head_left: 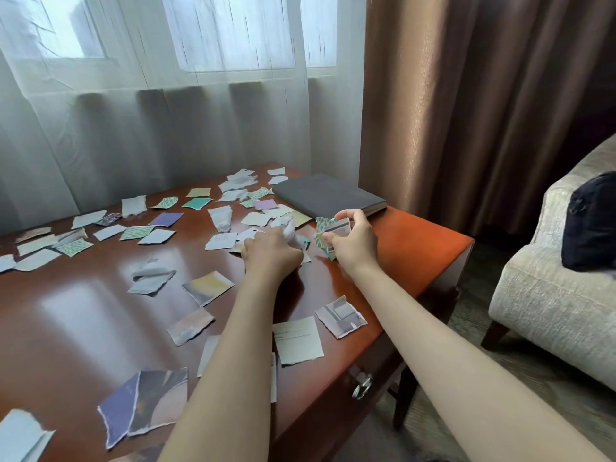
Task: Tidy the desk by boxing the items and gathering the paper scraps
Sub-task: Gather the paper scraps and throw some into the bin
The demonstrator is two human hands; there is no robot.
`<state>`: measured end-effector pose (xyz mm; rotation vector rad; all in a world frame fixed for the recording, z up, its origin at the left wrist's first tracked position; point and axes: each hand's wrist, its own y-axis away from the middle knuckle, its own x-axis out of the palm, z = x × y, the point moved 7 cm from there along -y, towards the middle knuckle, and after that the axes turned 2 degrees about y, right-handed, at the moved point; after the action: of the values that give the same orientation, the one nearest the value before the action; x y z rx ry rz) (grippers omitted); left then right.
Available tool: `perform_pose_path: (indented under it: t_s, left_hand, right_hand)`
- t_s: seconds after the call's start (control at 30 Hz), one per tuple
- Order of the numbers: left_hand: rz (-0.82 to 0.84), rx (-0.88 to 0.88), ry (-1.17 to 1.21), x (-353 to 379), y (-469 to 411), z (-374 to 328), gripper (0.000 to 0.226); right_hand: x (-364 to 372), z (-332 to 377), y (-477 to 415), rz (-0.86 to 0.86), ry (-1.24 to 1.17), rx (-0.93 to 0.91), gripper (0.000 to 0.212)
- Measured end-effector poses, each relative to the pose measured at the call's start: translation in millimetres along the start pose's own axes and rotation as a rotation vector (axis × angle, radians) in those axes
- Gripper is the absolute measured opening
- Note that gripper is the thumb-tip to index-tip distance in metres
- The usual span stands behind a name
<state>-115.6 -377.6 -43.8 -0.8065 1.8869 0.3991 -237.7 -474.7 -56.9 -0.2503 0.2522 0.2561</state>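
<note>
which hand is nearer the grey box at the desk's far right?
Right. The right hand holds scraps just in front of the box, at its near edge but apart from it. The left hand holds a white scrap, farther to the left.

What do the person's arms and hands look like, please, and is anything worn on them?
The left forearm and right forearm are bare, with no sleeve in view. The left hand and right hand wear no gloves, and no watch, bracelet or ring shows.
</note>
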Motion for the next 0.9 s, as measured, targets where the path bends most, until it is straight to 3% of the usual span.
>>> perform_pose_path:
  t_s: [0.17, 0.33, 0.63, 0.9]
  left_hand:
    - [-0.01, 0.042, 0.153, -3.3, 3.2, -5.2, 0.02]
    - [-0.019, 0.03, 0.313, -8.4, 5.7, -7.5, 0.006]
    - [0.065, 0.034, 0.266, -0.1, 1.1, -8.0, 0.022]
    - [0.061, 0.084, 0.332, -8.9, 5.3, -10.6, 0.042]
  right_hand:
    - [10.0, 5.9, 3.5, 0.18, 0.247, -0.014, 0.033]
    - [12.5, 8.4, 5.8, 0.227, 0.264, -0.031, 0.035]
    - [24.4, 6.7, 6.6, 0.352, 0.205, -0.07, 0.036]
    - [15.4, 6.4, 5.3, 0.335, -0.091, -0.061, 0.042]
